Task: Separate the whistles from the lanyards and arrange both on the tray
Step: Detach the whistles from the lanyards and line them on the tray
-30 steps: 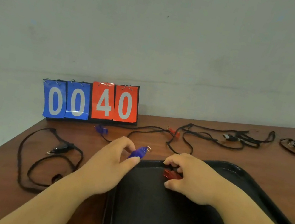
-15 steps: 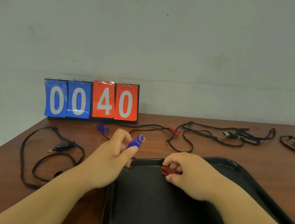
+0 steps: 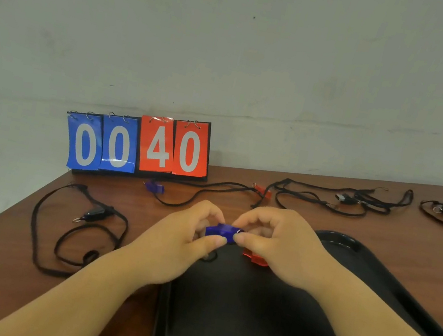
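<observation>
Since half a second ago the right hand has let go of the red whistle, which now lies alone just inside the tray's far edge, and has crossed to meet the left hand. Both grips pinch the blue whistle above the tray's far-left corner, the left on its body, the right at its metal ring end. No cord visibly hangs from it, so the step is probably handing it over or freeing the ring. Next it needs setting beside the red one. A second blue whistle beyond the tray remains tied to its lanyard.
</observation>
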Demonstrator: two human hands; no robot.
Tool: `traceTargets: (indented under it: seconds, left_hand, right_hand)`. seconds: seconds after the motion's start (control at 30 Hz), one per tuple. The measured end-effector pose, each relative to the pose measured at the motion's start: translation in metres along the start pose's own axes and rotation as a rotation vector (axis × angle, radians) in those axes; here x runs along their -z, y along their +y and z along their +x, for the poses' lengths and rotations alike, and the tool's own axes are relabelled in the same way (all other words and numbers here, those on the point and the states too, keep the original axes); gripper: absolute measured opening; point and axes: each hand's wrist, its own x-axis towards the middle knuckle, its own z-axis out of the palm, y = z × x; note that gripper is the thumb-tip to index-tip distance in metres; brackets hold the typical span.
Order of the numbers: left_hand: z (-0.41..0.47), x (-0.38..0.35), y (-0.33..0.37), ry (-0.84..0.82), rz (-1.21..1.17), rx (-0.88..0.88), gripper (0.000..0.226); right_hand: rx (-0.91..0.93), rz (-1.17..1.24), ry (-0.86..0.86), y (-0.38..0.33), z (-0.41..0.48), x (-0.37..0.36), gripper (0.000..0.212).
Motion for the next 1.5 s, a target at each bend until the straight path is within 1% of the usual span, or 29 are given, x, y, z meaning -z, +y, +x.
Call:
traceTargets:
  seconds: [0.07,0.13,0.23,0.3,0.33,0.43,0.5,0.57,0.67,0.77,0.87,0.97,1.03,1.1,1.2,1.3,1.37,1.43,1.5]
  left_hand:
    - [0.000,0.008,-0.001,0.037,0.002,0.015,0.028]
    - [-0.002,0.021,-0.006,0.087,0.053,0.058,0.024]
    - [-0.007,0.038,-0.024,0.110,0.297,0.205,0.013]
    - [-0.010,0.040,-0.033,0.090,0.397,0.320,0.015]
    - [-0.010,0.038,-0.035,0.084,0.428,0.349,0.020]
    - [-0.008,0.028,-0.024,0.127,0.471,0.308,0.035]
    - [-0.004,0.019,-0.015,0.150,0.393,0.234,0.037]
    - [-0.002,0.009,-0.014,0.112,0.306,0.194,0.041]
    - [0.001,-0.007,-0.019,0.024,0.230,0.207,0.044]
    - [0.009,-0.019,-0.019,-0.031,0.259,0.179,0.043]
    - [0.021,-0.021,-0.015,-0.030,0.229,0.154,0.046]
    - [0.033,-0.019,-0.009,-0.050,0.214,0.147,0.057]
    - [0.038,-0.019,-0.007,-0.067,0.236,0.124,0.063]
    - [0.039,-0.021,-0.008,-0.046,0.210,0.074,0.059]
    - [0.039,-0.024,-0.015,0.070,0.088,0.006,0.042]
    - [0.043,-0.024,-0.019,0.114,0.072,-0.046,0.024]
    - [0.045,-0.023,-0.018,0.136,0.040,-0.055,0.013]
    - [0.046,-0.020,-0.018,0.151,0.035,-0.042,0.010]
    - [0.046,-0.015,-0.020,0.219,-0.016,-0.042,0.009]
  right_hand:
    - [-0.028,0.015,0.035,0.001,0.000,0.001,0.014]
    - [-0.058,0.019,0.080,0.003,0.001,0.002,0.012]
    - [-0.106,0.017,0.122,0.006,0.003,0.002,0.009]
    - [-0.114,-0.004,0.116,0.006,0.003,0.001,0.008]
    - [-0.112,-0.012,0.115,0.005,0.003,0.001,0.008]
    - [-0.118,-0.022,0.113,0.005,0.003,-0.001,0.009]
    - [-0.123,-0.048,0.100,0.005,0.004,-0.002,0.009]
    - [-0.126,-0.057,0.094,0.006,0.005,-0.002,0.009]
    - [-0.127,-0.056,0.101,0.006,0.004,-0.003,0.010]
    - [-0.130,-0.104,0.088,0.007,0.005,-0.003,0.012]
    - [-0.170,-0.149,0.048,0.010,0.008,-0.004,0.011]
    - [-0.203,-0.191,0.011,0.015,0.012,-0.003,0.009]
    - [-0.205,-0.220,0.018,0.016,0.016,-0.001,0.009]
    - [-0.186,-0.257,0.027,0.015,0.022,0.005,0.007]
    - [-0.151,-0.238,0.049,0.011,0.032,0.015,0.007]
    - [-0.148,-0.162,0.074,0.015,0.031,0.017,0.009]
    - [-0.163,-0.088,0.057,0.018,0.025,0.015,0.007]
    - [-0.154,-0.082,0.048,0.020,0.023,0.015,0.007]
    - [-0.137,-0.093,0.068,0.022,0.023,0.017,0.009]
